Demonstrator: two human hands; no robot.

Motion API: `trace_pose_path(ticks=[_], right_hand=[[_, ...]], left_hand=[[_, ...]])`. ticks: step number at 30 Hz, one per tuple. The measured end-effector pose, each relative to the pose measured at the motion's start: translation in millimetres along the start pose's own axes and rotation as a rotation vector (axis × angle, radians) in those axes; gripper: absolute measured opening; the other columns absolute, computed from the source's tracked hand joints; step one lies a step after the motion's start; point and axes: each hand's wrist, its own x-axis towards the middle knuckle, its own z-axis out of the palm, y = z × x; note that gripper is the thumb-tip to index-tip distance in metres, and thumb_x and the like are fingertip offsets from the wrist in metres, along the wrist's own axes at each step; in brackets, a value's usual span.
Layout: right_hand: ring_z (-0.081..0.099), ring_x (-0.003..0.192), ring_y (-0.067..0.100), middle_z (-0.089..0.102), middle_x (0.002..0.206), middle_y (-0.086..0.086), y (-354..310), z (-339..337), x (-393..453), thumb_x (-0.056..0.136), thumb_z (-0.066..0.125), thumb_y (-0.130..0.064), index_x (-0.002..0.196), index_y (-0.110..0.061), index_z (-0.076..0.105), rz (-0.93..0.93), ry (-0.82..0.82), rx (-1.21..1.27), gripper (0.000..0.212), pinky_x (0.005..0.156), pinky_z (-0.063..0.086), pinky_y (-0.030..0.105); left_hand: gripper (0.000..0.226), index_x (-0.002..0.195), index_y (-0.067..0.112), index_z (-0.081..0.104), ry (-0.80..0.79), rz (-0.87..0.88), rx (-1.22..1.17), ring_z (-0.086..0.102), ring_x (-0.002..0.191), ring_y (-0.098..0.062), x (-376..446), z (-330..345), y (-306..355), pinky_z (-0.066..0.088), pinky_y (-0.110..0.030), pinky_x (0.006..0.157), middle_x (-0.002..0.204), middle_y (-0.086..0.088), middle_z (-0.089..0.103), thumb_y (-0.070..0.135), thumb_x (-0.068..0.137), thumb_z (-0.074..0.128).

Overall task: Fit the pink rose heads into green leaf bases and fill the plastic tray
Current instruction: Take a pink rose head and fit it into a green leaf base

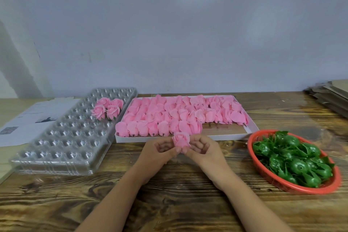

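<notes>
A pink rose head (181, 139) is held upright between both hands above the table's middle. My left hand (157, 153) and my right hand (202, 151) both pinch its lower end with curled fingers; whatever is under the petals is hidden. The clear plastic tray (62, 143) lies at the left with several finished roses (107, 108) in its far right corner. A flat white box (216, 136) behind my hands holds rows of loose pink rose heads (177, 117). A red basket (293, 186) of green leaf bases (293, 158) stands at the right.
Printed paper sheets (28, 120) lie left of the tray. Stacked cardboard (331, 98) sits at the far right edge. A pale wall (169, 34) rises right behind the wooden table (169, 198).
</notes>
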Motion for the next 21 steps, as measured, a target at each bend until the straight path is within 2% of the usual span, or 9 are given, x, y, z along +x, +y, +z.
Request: trace_pose_path(ticks=[4,7,11,13,17,21], right_hand=[[0.071,0.100,0.015,0.077,0.101,0.001,-4.3,-1.2,-1.7,0.081,0.078,-0.002,0.107,-0.011,0.073,0.002,0.017,-0.067,0.028,0.085,0.053,0.020],[0.071,0.096,0.012,0.077,0.098,-0.002,-4.5,-2.6,-0.7,0.083,0.076,-0.004,0.099,-0.023,0.078,0.009,0.062,-0.124,0.026,0.084,0.053,0.021],[0.068,0.079,0.011,0.078,0.091,0.005,-4.4,-2.3,0.9,0.086,0.072,-0.001,0.091,-0.027,0.081,0.046,0.083,-0.088,0.028,0.073,0.056,0.025],[0.068,0.077,0.012,0.078,0.090,0.006,-4.7,-2.9,0.8,0.087,0.071,-0.001,0.090,-0.026,0.082,0.051,0.083,-0.069,0.027,0.069,0.056,0.023],[0.068,0.078,0.019,0.077,0.089,0.012,-1.7,-4.0,1.3,0.086,0.071,0.000,0.094,-0.016,0.079,0.073,0.108,-0.055,0.019,0.070,0.057,0.025],[0.068,0.078,0.020,0.077,0.086,0.012,-0.2,-4.1,0.9,0.085,0.072,-0.002,0.094,-0.013,0.077,0.078,0.102,-0.061,0.015,0.071,0.058,0.028]], left_hand=[[0.018,0.099,0.035,0.080,0.028,0.012,-0.011,0.069,0.082,0.003,0.2,0.1,-1.6,0.049,-0.010,0.064,0.096,0.006,0.079,0.037,0.082,0.077],[0.016,0.099,0.038,0.080,0.037,0.022,-0.008,0.069,0.083,0.004,0.6,-0.5,-3.1,0.050,-0.010,0.064,0.096,0.007,0.079,0.034,0.083,0.078],[0.014,0.095,0.039,0.080,0.024,0.051,-0.023,0.069,0.081,0.005,0.2,-0.2,-1.5,0.049,-0.008,0.064,0.090,0.012,0.078,0.029,0.087,0.076],[0.019,0.093,0.039,0.080,0.001,0.067,-0.009,0.067,0.079,0.007,-0.4,0.4,-2.0,0.048,-0.007,0.065,0.084,0.016,0.076,0.022,0.091,0.074],[0.024,0.103,0.036,0.080,-0.032,0.080,0.034,0.065,0.078,0.009,-1.2,0.7,-2.4,0.047,-0.006,0.066,0.087,0.017,0.076,0.016,0.096,0.069],[0.027,0.101,0.046,0.078,-0.058,0.118,0.072,0.063,0.073,0.012,-1.8,0.8,0.6,0.046,-0.004,0.065,0.079,0.024,0.073,0.021,0.096,0.068]])
